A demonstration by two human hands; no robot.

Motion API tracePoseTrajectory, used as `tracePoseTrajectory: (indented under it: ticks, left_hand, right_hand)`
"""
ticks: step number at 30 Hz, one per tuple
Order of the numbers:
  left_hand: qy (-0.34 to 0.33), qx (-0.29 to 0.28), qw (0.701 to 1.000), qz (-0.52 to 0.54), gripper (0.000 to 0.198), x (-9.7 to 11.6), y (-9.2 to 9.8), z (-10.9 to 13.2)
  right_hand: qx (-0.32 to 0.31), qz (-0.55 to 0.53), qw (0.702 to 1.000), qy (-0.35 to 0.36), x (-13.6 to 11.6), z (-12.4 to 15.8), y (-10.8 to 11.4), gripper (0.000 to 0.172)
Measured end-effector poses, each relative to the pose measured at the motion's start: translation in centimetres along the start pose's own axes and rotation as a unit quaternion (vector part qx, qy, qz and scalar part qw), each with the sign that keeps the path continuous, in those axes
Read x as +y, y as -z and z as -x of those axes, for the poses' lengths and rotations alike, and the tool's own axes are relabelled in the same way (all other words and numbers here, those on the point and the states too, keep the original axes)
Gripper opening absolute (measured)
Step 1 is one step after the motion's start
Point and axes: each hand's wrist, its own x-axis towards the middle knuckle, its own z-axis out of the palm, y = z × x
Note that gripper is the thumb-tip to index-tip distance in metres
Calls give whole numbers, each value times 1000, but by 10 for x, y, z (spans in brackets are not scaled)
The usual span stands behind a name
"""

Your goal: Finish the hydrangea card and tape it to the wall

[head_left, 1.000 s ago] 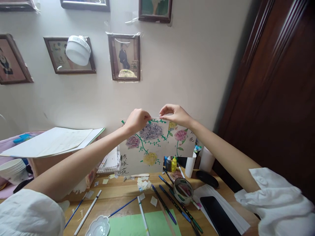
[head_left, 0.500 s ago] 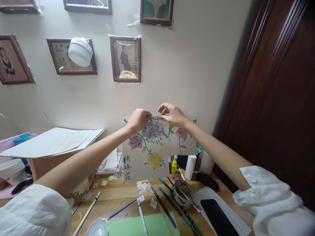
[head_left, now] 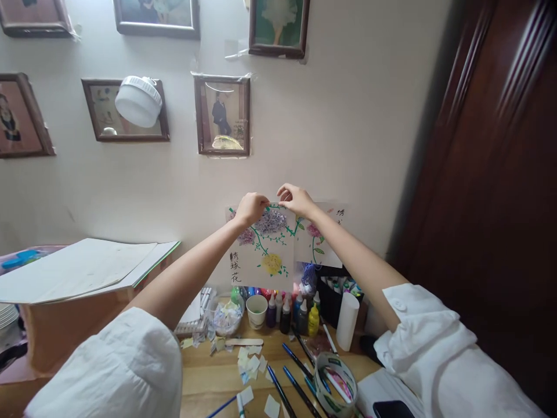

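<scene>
A white sheet with painted flowers [head_left: 265, 255], green vines and black characters is held up flat against the pale wall [head_left: 348, 116]. My left hand [head_left: 251, 208] is closed in a pinch at the middle of its top edge. My right hand [head_left: 296, 200] pinches the same top edge just to the right, the fingertips of both hands nearly touching. A second flower sheet [head_left: 324, 247] shows behind my right forearm. Whatever small thing sits between the fingertips is too small to name.
Framed pictures [head_left: 222, 115] and a round white lamp [head_left: 138, 101] hang on the wall above. Below stand small paint bottles [head_left: 289, 313], a paper cup [head_left: 256, 311], a tape roll [head_left: 335, 377], pens [head_left: 300, 363] and paper scraps on the wooden desk [head_left: 209, 377]. A dark wooden door [head_left: 491, 174] stands right.
Both hands carried the flower sheet up and farther away, against the wall. The view has tilted, so bottles and a cup behind the sheet now show.
</scene>
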Motion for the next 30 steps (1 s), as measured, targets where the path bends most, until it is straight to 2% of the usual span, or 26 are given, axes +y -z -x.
tracePoseTrajectory:
  ticks: [6, 15, 23, 25, 27, 29, 30]
  left_hand:
    - [-33, 13, 999, -9, 21, -3, 0, 0]
    - [-77, 37, 996, -5, 20, 14, 27, -3]
    - [-88, 38, 995, 19, 18, 25, 50, 22]
    - [-89, 37, 995, 27, 18, 27, 57, 31]
    - [-88, 37, 995, 34, 18, 31, 63, 39]
    - [-87, 39, 995, 38, 18, 35, 69, 46]
    - [-87, 40, 995, 40, 18, 37, 72, 48]
  right_hand:
    - [-26, 16, 1000, -9, -2, 2, 9, 21]
    - [-112, 70, 991, 0, -24, -3, 41, 22]
    - [-175, 106, 979, 0, -51, 15, 55, 22]
    - [-137, 114, 984, 24, -55, 26, 52, 27]
    - [-34, 126, 987, 94, -59, 39, 47, 33]
    - [64, 145, 970, 184, -64, 52, 42, 27]
    - [87, 155, 959, 220, -67, 57, 40, 19]
